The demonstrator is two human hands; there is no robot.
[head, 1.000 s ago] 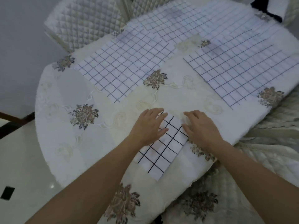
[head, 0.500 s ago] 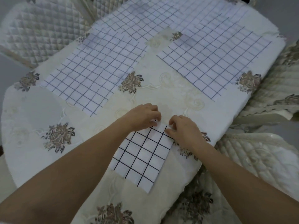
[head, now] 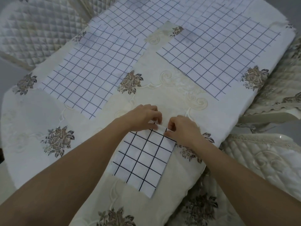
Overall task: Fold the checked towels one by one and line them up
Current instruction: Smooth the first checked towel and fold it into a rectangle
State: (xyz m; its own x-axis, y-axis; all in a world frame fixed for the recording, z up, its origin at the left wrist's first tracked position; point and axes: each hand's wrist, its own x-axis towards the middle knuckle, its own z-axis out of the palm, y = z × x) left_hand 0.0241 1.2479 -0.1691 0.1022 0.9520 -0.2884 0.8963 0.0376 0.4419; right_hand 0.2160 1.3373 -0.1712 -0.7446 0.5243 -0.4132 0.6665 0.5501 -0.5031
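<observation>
Hands, left hand (head: 143, 117) and right hand (head: 182, 128), are pinching the folded towel (head: 143, 158)'s far edge, seemingly lifting it for another fold toward the wrists.

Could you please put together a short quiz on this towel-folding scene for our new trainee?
1. True or false: the folded towel lies on a chair.
2. The left hand and right hand each have a grip on: A) the folded towel's far edge; B) the tablecloth; C) a chair.
3. Fill in: the right spread towel lies ___ on the table.
Key: 1 false; 2 A; 3 flat.
</observation>
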